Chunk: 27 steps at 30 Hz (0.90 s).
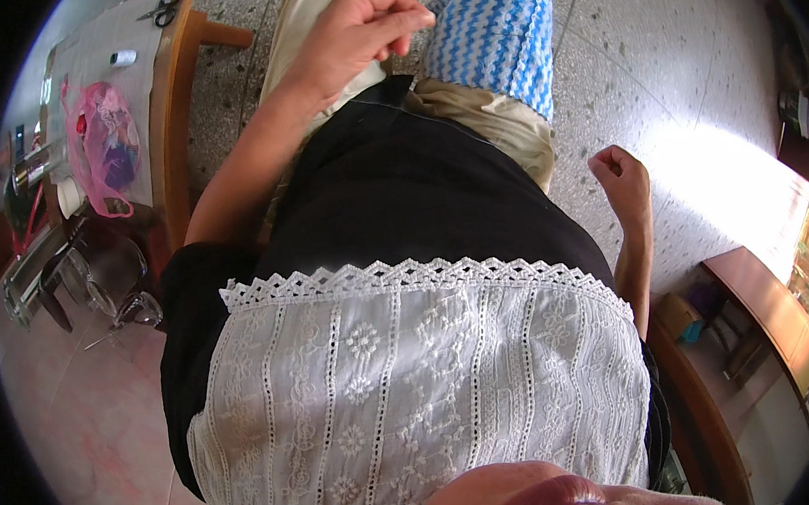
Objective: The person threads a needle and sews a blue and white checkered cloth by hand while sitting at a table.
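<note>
My left hand (376,31) is raised over my lap, thumb and index finger pressed together. Its fingertips are at the left edge of a blue and white zigzag-patterned cloth (491,32); whether they touch it cannot be told. The cloth is draped over my right knee, on beige trousers (519,135). Off to the right, my right hand (623,179) hangs in the air beside my body with its fingers curled in. Nothing shows in either hand, though a thin thing could be hidden between the fingers.
On the left, a wooden-edged table (173,114) holds black-handled scissors (164,9), a thread spool (123,58), a pink plastic bag (103,150) with things inside and a white cup (71,197). Wooden furniture (767,311) stands at right on the speckled floor (618,90).
</note>
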Each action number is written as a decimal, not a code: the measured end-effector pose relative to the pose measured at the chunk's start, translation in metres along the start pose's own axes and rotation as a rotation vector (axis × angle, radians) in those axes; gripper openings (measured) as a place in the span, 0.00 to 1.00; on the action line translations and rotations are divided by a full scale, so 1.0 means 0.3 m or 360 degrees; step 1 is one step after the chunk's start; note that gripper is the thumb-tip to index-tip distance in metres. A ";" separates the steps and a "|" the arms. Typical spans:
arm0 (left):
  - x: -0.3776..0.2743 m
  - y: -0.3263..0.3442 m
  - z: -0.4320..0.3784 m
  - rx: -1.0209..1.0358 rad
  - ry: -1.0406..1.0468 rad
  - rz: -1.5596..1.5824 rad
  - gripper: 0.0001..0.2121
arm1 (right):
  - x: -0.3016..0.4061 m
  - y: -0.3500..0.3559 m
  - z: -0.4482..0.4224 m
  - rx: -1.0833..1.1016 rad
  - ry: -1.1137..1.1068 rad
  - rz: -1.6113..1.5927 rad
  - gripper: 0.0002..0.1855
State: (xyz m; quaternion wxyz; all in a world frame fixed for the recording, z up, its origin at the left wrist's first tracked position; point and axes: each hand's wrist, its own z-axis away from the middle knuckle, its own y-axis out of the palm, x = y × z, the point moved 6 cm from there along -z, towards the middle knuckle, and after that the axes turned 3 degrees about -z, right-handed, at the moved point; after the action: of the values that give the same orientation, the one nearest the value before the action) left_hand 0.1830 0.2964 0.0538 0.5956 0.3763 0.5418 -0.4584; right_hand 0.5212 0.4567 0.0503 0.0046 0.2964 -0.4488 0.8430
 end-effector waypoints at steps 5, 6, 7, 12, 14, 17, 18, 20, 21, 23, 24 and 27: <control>0.091 0.076 -0.061 0.0118 -0.0169 0.0096 0.08 | -0.053 0.024 0.035 0.0155 0.0041 0.0141 0.08; 0.103 0.086 -0.064 0.0120 -0.0194 0.0105 0.09 | -0.064 0.029 0.038 0.0185 0.0040 0.0194 0.08; 0.113 0.092 -0.066 0.0120 -0.0220 0.0114 0.09 | -0.074 0.034 0.041 0.0217 0.0037 0.0249 0.09; 0.139 0.100 -0.047 0.0107 -0.0330 0.0256 0.09 | 0.037 -0.011 0.051 -0.0316 -0.0375 0.0398 0.10; 0.143 0.103 -0.036 0.0145 -0.0375 0.0369 0.09 | 0.189 -0.033 0.022 -0.0392 -0.0280 0.0188 0.11; 0.148 0.120 -0.028 0.0201 -0.0409 0.0442 0.10 | 0.364 0.029 0.004 -0.0340 -0.0611 -0.0181 0.10; 0.146 0.120 -0.024 0.0200 -0.0411 0.0434 0.10 | 0.399 0.062 -0.011 -0.0328 -0.0708 -0.0208 0.10; 0.138 0.127 -0.015 0.0209 -0.0407 0.0425 0.10 | 0.454 0.101 -0.032 -0.0331 -0.0819 -0.0126 0.10; 0.135 0.127 -0.012 0.0211 -0.0398 0.0418 0.10 | 0.462 0.115 -0.043 -0.0342 -0.0802 -0.0095 0.08; 0.131 0.125 -0.007 0.0215 -0.0380 0.0405 0.10 | 0.459 0.138 -0.058 -0.0335 -0.0812 -0.0002 0.07; 0.130 0.125 -0.006 0.0221 -0.0387 0.0418 0.10 | 0.455 0.147 -0.062 -0.0339 -0.0826 -0.0006 0.07; 0.126 0.129 -0.003 0.0236 -0.0401 0.0456 0.11 | 0.441 0.165 -0.071 -0.0317 -0.0813 -0.0066 0.06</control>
State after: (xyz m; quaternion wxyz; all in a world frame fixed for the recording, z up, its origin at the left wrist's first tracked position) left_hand 0.2192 0.3034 0.0144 0.6886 0.4320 0.3686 -0.4510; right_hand 0.3880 0.4092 0.0708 -0.0623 0.5066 -0.5100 0.6924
